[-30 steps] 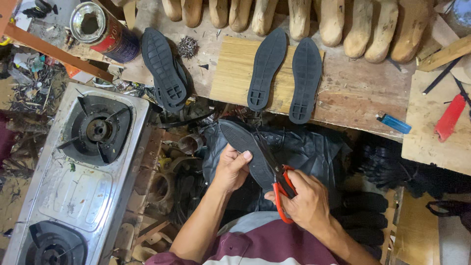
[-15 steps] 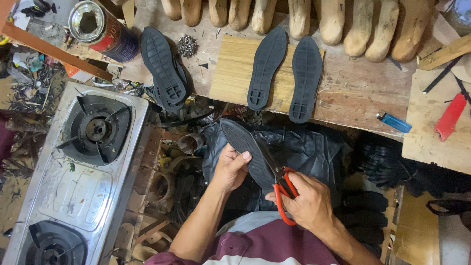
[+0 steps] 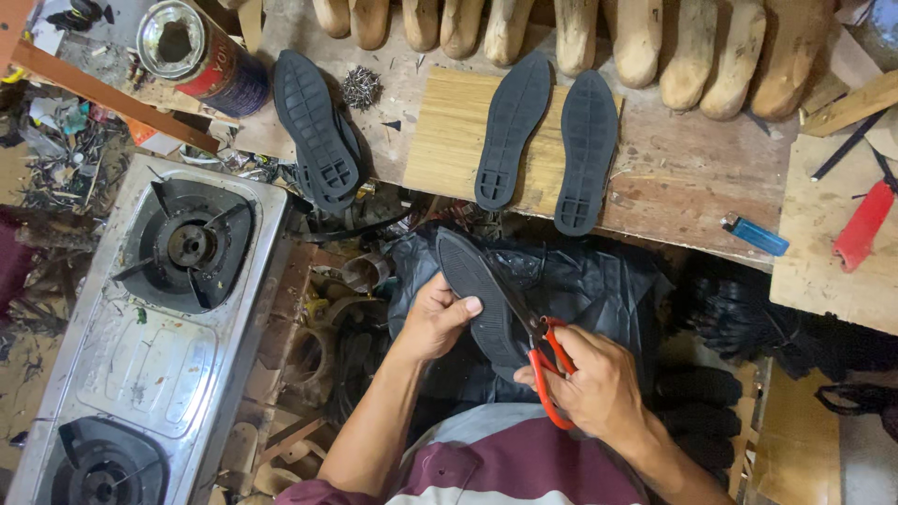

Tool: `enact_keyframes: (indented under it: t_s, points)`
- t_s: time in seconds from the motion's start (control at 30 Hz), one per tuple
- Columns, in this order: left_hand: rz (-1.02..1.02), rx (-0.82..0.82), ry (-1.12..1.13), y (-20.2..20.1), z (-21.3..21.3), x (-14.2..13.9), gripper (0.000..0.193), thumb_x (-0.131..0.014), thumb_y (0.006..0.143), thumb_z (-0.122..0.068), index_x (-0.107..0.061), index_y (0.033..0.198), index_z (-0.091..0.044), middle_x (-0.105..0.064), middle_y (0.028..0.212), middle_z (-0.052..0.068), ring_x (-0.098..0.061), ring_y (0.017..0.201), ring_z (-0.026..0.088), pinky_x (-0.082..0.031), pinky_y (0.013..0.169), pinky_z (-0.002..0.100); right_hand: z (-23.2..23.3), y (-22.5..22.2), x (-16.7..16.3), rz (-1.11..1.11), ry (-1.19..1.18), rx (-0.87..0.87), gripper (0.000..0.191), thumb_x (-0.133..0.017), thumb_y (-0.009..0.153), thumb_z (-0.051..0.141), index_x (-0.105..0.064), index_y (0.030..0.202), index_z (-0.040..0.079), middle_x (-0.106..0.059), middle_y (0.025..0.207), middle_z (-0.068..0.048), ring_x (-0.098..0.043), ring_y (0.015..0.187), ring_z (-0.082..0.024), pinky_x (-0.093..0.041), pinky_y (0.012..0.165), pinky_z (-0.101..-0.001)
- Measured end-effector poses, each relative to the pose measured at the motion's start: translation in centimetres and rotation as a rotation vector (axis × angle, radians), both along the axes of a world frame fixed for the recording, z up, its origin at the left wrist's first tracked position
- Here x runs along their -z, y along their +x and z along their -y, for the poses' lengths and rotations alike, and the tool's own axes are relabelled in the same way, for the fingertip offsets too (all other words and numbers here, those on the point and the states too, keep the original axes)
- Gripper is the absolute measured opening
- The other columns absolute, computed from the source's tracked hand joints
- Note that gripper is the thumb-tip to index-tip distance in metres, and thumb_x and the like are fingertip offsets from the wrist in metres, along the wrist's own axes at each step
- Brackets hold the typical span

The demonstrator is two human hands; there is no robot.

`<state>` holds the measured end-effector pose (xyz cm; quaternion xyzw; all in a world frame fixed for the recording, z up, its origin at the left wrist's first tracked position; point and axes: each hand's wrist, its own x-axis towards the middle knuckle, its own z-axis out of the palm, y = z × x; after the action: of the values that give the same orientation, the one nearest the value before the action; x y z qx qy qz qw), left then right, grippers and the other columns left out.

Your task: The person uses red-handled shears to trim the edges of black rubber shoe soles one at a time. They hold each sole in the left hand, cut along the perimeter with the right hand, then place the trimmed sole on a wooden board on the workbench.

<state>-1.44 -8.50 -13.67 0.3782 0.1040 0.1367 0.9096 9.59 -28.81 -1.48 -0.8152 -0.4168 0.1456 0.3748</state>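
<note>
My left hand (image 3: 433,321) grips a black rubber shoe sole (image 3: 475,292) from its left side, thumb on top, over my lap. My right hand (image 3: 593,385) holds red-handled scissors (image 3: 545,359) whose blades lie along the sole's right edge. Under both hands spreads a black plastic sheet (image 3: 580,281). On the wooden workbench (image 3: 683,173) ahead lie two more black soles (image 3: 513,126) (image 3: 586,150) on a pale board, and a stack of soles (image 3: 316,131) lies further left.
A two-burner steel gas stove (image 3: 154,327) stands at my left. A row of wooden shoe lasts (image 3: 645,42) lines the bench's back. An open tin can (image 3: 192,56), a pile of small nails (image 3: 360,89), a blue lighter (image 3: 754,234) and a red tool (image 3: 862,224) are nearby.
Both hands with the sole and scissors have shifted slightly; the scissors have worked a little along the sole's edge.
</note>
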Motion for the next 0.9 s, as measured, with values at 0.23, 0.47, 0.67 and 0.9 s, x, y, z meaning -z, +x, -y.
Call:
enact_keyframes:
  t_s: [0.23,0.47,0.67,0.9]
  points:
    - [-0.018,0.071,-0.083,-0.3,-1.3,-1.5,0.043,-0.067,0.095,-0.006,-0.056,0.136,-0.003,-0.069,0.124,0.009,-0.066,0.114,0.019,-0.051,0.101,0.037,1.2,0.1,0.6,-0.124,-0.004,-0.016,0.045,-0.093,0.066,0.031,-0.068,0.088,0.002,-0.067,0.068,-0.007,-0.069,0.054,-0.022,-0.054,0.051,-0.0339]
    - [0.017,-0.092,-0.123,0.9,0.7,-0.7,0.025,-0.064,0.101,-0.006,-0.058,0.125,-0.003,-0.070,0.118,0.009,-0.067,0.110,0.019,-0.053,0.099,0.037,0.6,-0.3,1.1,-0.047,0.033,0.035,0.045,-0.091,0.068,0.029,-0.068,0.096,0.002,-0.068,0.072,-0.008,-0.068,0.057,-0.023,-0.054,0.053,-0.0345]
    - [-0.008,-0.087,-0.131,0.4,0.2,-0.3,0.026,-0.065,0.100,-0.005,-0.059,0.125,-0.001,-0.070,0.117,0.009,-0.067,0.107,0.018,-0.053,0.096,0.036,0.8,0.0,1.1,0.049,0.061,-0.016,0.047,-0.092,0.065,0.031,-0.068,0.094,0.002,-0.066,0.070,-0.009,-0.066,0.058,-0.026,-0.052,0.053,-0.0366]
    - [-0.017,-0.112,-0.115,0.4,0.5,-0.6,0.026,-0.065,0.098,-0.005,-0.060,0.124,-0.001,-0.070,0.118,0.009,-0.067,0.109,0.017,-0.052,0.099,0.034,1.0,-0.1,1.1,-0.025,0.023,-0.015,0.044,-0.091,0.067,0.030,-0.067,0.090,0.002,-0.065,0.069,-0.009,-0.066,0.055,-0.026,-0.052,0.052,-0.0363]
